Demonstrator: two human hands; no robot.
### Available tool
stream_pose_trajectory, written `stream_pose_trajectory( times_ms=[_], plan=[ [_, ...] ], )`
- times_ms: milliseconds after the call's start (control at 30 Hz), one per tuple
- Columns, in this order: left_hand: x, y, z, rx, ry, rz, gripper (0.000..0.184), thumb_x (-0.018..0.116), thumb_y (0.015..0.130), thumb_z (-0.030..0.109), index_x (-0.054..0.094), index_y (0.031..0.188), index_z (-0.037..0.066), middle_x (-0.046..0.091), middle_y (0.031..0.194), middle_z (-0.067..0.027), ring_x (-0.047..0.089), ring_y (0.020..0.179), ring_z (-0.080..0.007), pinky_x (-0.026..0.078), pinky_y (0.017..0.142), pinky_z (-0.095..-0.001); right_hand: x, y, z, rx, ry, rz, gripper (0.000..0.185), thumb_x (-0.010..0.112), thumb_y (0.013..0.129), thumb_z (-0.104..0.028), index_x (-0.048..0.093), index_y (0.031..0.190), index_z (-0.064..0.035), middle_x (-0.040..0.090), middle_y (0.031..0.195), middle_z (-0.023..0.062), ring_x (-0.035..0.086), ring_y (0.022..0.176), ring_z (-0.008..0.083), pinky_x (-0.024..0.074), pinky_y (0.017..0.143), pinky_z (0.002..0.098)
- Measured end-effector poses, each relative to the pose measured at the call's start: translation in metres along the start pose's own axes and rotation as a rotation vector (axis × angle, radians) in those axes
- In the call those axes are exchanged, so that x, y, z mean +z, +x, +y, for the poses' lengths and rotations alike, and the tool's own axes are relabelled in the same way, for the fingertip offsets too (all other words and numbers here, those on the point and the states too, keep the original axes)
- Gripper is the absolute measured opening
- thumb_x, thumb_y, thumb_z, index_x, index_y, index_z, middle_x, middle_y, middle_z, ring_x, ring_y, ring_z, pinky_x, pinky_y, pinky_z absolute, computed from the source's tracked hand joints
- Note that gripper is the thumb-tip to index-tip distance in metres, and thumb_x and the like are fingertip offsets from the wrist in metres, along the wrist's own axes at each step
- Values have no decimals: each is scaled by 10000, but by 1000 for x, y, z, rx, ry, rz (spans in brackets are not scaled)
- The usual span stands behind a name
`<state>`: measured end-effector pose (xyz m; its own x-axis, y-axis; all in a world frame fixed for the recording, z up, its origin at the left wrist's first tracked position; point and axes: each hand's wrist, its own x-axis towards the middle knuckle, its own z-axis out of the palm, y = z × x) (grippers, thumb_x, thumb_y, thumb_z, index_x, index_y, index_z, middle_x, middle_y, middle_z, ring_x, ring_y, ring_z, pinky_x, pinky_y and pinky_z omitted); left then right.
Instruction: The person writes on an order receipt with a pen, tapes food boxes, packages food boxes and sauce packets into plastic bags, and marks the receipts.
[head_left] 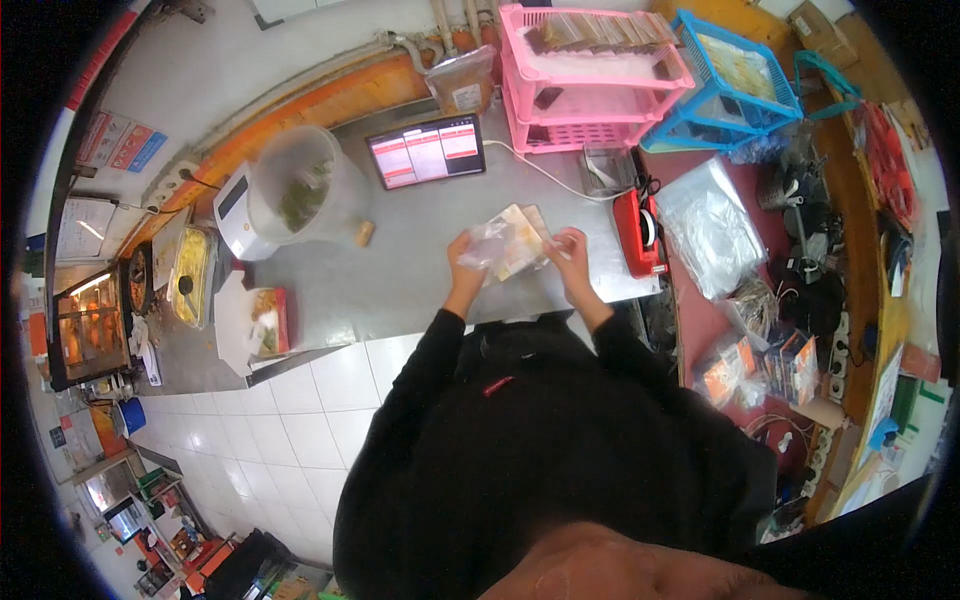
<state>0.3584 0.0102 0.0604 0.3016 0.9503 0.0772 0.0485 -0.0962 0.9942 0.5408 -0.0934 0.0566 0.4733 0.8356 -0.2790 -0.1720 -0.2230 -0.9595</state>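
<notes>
Over the steel counter (400,262), both hands are around a small stack of flat, cream and orange printed packets (516,240) with clear plastic on its left side. My left hand (464,268) grips the left edge, fingers closed on the plastic. My right hand (574,262) has its thumb and fingers pinched together at the right edge of the stack. What the packets contain is too small to tell. Behind them a lit tablet (427,152) leans on the counter. A red tape dispenser (634,235) stands to the right of my right hand.
A large clear tub (300,185) with greens stands left, beside a white device (240,215). Pink shelving (598,85) and a blue rack (735,85) hold flat packs at the back. Silver bags (712,225) lie right. A white cable (545,165) crosses the counter.
</notes>
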Motion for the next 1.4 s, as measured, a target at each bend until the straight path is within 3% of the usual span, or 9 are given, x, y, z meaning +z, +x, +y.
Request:
stream_pose_trajectory(
  times_ms=[67,167,367,533,600,667,833,1300,1400],
  plan=[
    [-2,-5,26,307,322,-49,137,674,736,38,652,871,34,678,832,-72,636,789,-171,500,703,-297,-4,-11,-6,240,350,-24,481,631,859,-298,433,1271,-148,497,1282,66,491,1164,215,416,961,394],
    [21,-15,151,189,-155,-2,126,672,718,34,642,839,52,676,844,-79,639,814,-210,501,728,-316,3,-23,-20,211,757,-436,863,693,807,-364,149,1459,-209,265,1472,107,353,1305,313,433,954,513],
    [-24,5,247,1094,321,-235,108,657,763,128,582,839,133,652,1037,-102,608,1000,-309,458,879,-374,25,-70,-170,53,726,-321,674,603,749,-126,342,1351,29,527,1271,158,552,1145,285,451,977,413],
    [-46,-4,321,1023,597,-492,211,644,761,111,532,940,124,613,1141,-157,599,1001,-297,441,726,-369,30,-83,-218,-138,729,-312,749,603,672,-153,335,1342,46,533,1244,201,574,1112,295,460,969,417],
    [-60,-4,332,767,516,-601,220,643,752,91,535,943,107,606,1155,-175,602,967,-297,449,692,-356,31,-94,-234,-113,687,-305,798,627,646,-177,318,1351,37,525,1246,194,569,1114,290,462,962,405],
    [-68,-7,338,730,470,-598,226,640,741,79,538,942,100,608,1151,-185,602,932,-292,452,662,-347,35,-98,-238,-151,690,-307,819,634,640,-184,305,1359,29,512,1256,184,558,1125,283,461,959,397],
    [-76,-5,338,1297,505,-409,185,644,719,79,552,876,106,637,1072,-191,585,871,-277,450,648,-331,44,-106,-241,-193,721,-306,845,643,639,-193,280,1374,12,488,1272,171,533,1145,268,456,956,390],
    [-108,4,333,1502,508,-249,221,619,747,96,518,929,168,660,1012,-135,573,790,-216,421,676,-308,66,-104,-228,-252,745,-293,937,692,596,-201,240,1396,-16,462,1281,164,517,1162,289,454,966,415],
    [-118,5,333,1518,552,-234,233,612,762,107,508,956,181,666,1011,-135,580,788,-208,416,674,-300,73,-104,-223,-266,779,-293,829,671,628,-226,347,1347,30,512,1261,204,560,1109,317,471,950,431]
  ],
)
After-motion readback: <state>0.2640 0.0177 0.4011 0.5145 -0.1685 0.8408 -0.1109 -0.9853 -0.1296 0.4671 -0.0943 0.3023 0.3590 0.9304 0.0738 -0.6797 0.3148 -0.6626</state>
